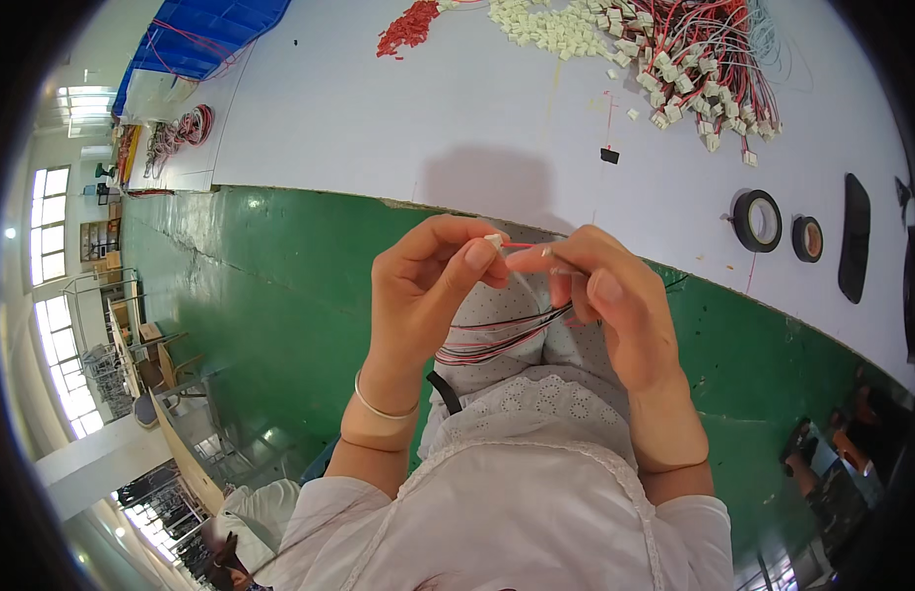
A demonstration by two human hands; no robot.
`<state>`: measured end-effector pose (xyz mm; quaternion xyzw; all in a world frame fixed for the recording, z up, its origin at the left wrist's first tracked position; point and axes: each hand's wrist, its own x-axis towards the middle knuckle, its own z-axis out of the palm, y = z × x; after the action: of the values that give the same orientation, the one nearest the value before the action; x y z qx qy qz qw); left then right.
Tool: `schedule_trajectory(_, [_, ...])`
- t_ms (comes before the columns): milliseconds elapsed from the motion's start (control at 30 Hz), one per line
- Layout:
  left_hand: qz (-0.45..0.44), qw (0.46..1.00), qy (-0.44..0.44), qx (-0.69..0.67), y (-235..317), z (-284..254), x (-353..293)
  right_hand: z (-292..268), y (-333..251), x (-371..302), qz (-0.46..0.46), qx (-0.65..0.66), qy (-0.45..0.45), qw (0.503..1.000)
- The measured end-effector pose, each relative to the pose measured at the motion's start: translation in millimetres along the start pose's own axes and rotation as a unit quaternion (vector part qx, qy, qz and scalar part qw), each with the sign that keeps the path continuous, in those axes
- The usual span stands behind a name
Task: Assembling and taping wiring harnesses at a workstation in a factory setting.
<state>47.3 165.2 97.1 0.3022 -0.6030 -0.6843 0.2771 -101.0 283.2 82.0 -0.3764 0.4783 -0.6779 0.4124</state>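
Between the thumb and fingers of my left hand (428, 271) is pinched a small white connector housing (494, 240). A short red wire (520, 245) runs from it to my right hand (612, 295), whose fingers are closed on the wire. Both hands are held above my lap, just in front of the table edge. Across my thighs lies a bundle of red, black and white wires (497, 343), part of it passing beneath my right hand. My right fingertips partly hide the wire's end.
The white table (339, 128) carries a pile of red sleeves (408, 30), loose white connectors (551, 30) and a heap of wired connectors (709, 79). Black tape rolls (757, 221) lie at the right. A blue bin (196, 39) stands far left. Another person (265, 512) sits behind, lower left.
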Motion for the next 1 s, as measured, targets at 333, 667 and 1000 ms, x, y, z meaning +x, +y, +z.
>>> schedule_trajectory(333, [0.023, 0.999, -0.027, 0.017, 3.0, -2.0, -4.9, 8.8, -12.2, -7.5, 0.071, -0.043, 0.026, 0.996])
schedule_trajectory(667, [0.039, 0.998, -0.024, 0.045, 4.0, -2.8, -6.9, 14.2, -18.8, -8.6, 0.107, -0.105, 0.079, 0.986])
schedule_trajectory(1000, [0.041, 0.996, -0.049, 0.057, 3.4, -7.0, -6.9, 18.8, -17.3, -8.7, 0.109, -0.118, 0.103, 0.982])
